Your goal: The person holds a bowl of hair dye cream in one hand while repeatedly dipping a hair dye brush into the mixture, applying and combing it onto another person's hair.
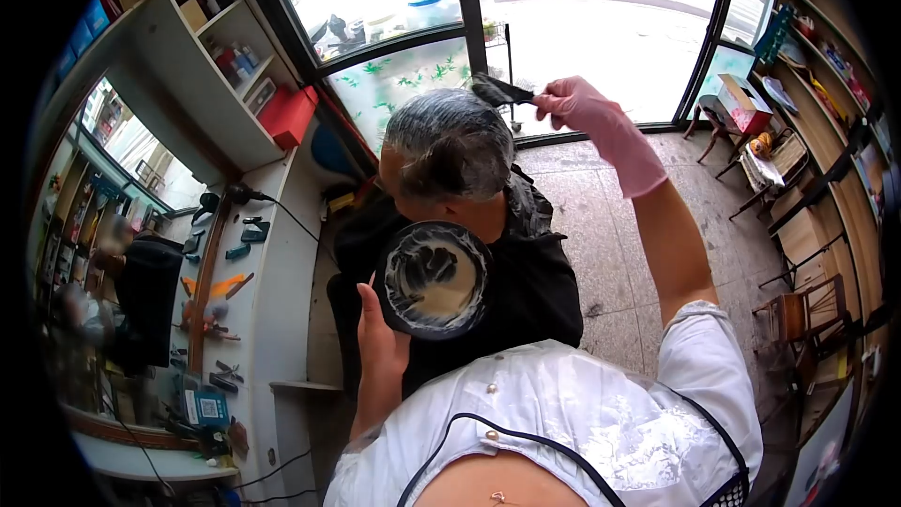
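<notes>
A floor of pale grey speckled tiles (610, 211) runs up to a black-framed glass shopfront (474, 0), bright with daylight from the street. On my left, a long white counter (267, 319) stands before a wood-framed wall mirror (141, 244), and a bright red box (287, 118) sits near the white shelves. Brown wooden chairs (802, 312) stand along the right.

In front of me sits a person in a loose black cape (535, 286), their short dark hair (436, 131) coated in whitish streaks, with a darker patch on the side nearest me. My right hand (577, 108), in a thin pink glove, grips a flat black tinting brush (507, 92), fingers drawn narrow around its handle. Its bristle end is at the far right edge of the hair; how firmly it presses I cannot tell.

My bare left hand (382, 333) supports a round black bowl (413, 330), tilted toward me just below the head, with smooth cream-coloured paste (460, 286) inside. The thumb shows beside the rim; the other fingers are hidden behind the bowl.
</notes>
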{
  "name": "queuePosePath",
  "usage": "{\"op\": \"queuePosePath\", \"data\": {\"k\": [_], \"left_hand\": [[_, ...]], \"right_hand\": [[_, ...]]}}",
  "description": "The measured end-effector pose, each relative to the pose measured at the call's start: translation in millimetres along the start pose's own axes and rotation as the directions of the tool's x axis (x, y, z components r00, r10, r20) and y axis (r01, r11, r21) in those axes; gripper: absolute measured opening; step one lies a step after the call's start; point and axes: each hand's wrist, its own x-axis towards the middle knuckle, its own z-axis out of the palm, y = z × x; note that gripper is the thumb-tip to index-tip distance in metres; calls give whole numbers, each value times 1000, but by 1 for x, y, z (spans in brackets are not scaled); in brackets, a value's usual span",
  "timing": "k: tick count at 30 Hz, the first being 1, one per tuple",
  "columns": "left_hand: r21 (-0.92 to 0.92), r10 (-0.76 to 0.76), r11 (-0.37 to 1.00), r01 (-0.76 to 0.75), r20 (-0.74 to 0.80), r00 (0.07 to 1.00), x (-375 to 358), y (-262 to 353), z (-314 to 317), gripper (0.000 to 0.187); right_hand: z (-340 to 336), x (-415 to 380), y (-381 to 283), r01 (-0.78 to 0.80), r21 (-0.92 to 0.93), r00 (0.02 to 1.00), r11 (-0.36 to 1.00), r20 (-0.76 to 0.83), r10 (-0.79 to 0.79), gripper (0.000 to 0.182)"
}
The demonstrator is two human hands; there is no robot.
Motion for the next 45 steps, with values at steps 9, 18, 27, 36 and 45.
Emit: {"op": "queuePosePath", "data": {"k": [9, 18, 27, 36, 45], "left_hand": [[18, -15, 1000, 16, -44, 999, -3, -8, 11, 72], [-1, 14, 1000, -15, -114, 993, -10, -21, 19, 70], [-33, 113, 992, -125, -251, 961, -20, -38, 26, 66], [-34, 173, 982, -188, -264, 949, -35, -48, 36, 64], [-7, 300, 946, -325, -366, 881, -33, -39, 56, 65]], "right_hand": [[16, -10, 35, 136, 163, 990, 977, -46, -130, 23], [51, -13, 27, 123, 348, 968, 929, 165, -190, 19], [47, -15, 28, 175, 434, 935, 884, 208, -288, 20], [26, 29, 73, 270, 558, 940, 784, 23, -340, 25], [3, -8, 20, 528, 247, 807, 813, 153, -571, 21]]}}
